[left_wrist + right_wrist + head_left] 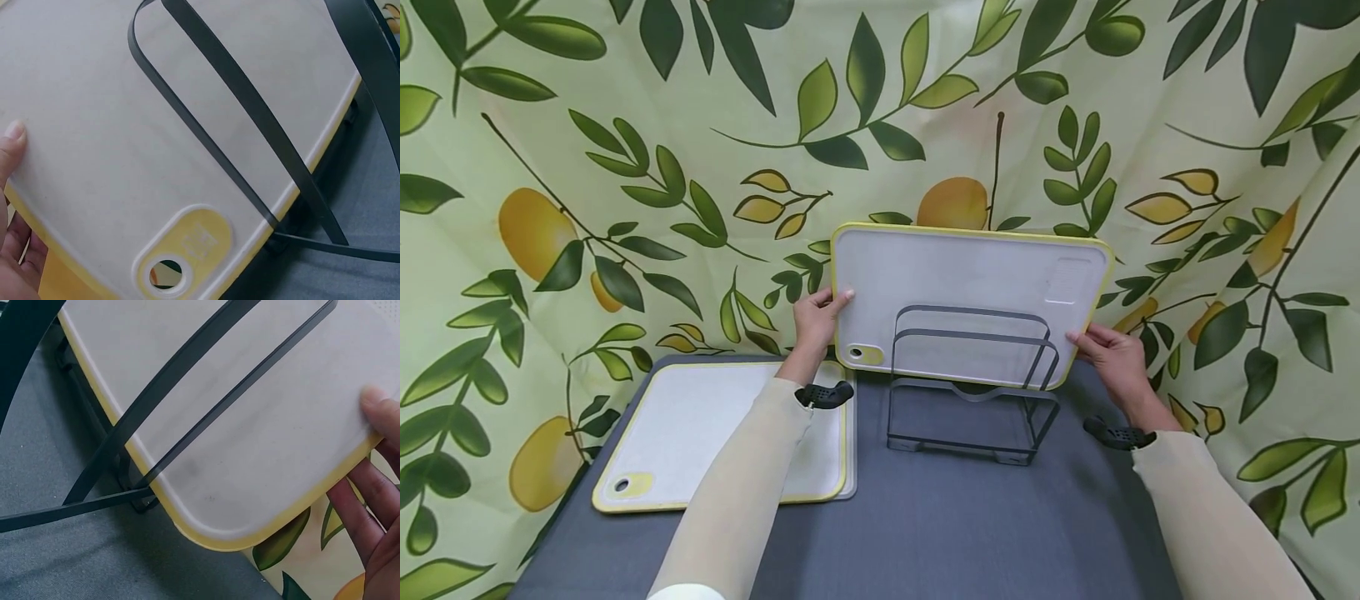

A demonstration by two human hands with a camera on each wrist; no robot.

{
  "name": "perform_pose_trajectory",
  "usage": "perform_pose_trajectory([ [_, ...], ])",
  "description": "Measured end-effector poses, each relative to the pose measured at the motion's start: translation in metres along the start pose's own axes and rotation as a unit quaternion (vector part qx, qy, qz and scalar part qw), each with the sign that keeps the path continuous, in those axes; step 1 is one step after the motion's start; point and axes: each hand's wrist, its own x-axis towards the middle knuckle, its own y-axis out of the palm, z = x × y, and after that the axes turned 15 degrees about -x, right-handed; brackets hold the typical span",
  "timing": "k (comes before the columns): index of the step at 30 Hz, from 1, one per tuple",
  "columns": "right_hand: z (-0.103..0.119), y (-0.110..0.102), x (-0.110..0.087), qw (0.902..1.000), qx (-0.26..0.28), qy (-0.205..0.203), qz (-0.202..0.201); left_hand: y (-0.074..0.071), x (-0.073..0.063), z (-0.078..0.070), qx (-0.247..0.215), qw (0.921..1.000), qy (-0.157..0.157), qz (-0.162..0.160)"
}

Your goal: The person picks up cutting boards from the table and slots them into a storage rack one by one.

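Observation:
A white cutting board with a yellow rim stands nearly upright behind the front loops of a dark metal rack, tilted slightly down to the right. My left hand grips its left edge, the thumb on the front face and fingers behind. On the right edge, my right hand pinches the board the same way. The left wrist view shows the board's yellow corner patch with a round hole. In the right wrist view its rounded lower corner lies beside the rack's bars. The rack's back part is hidden by the board.
Another yellow-rimmed white cutting board lies flat at the left, on top of a pale board whose edge peeks out. My left forearm passes above them. A grey cloth covers the table, and a leaf-patterned curtain hangs behind.

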Motion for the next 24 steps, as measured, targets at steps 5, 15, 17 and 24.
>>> perform_pose_trajectory([
  [5, 0.001, -0.001, 0.0, 0.9999, 0.003, 0.008, 0.011, -0.001, 0.0, -0.001, 0.0, 1.0, -0.007, 0.004],
  [15, 0.005, 0.001, -0.001, 0.9994, 0.014, 0.028, 0.014, -0.003, 0.0, -0.002, 0.001, 0.9999, -0.002, 0.014],
  [17, 0.007, 0.001, -0.001, 0.9994, -0.001, 0.034, 0.012, -0.003, 0.0, -0.003, 0.011, 0.9998, 0.007, 0.015],
  [24, 0.015, 0.001, -0.004, 0.9943, -0.086, 0.063, 0.006, -0.004, -0.006, -0.002, 0.06, 0.9969, 0.035, 0.036],
])
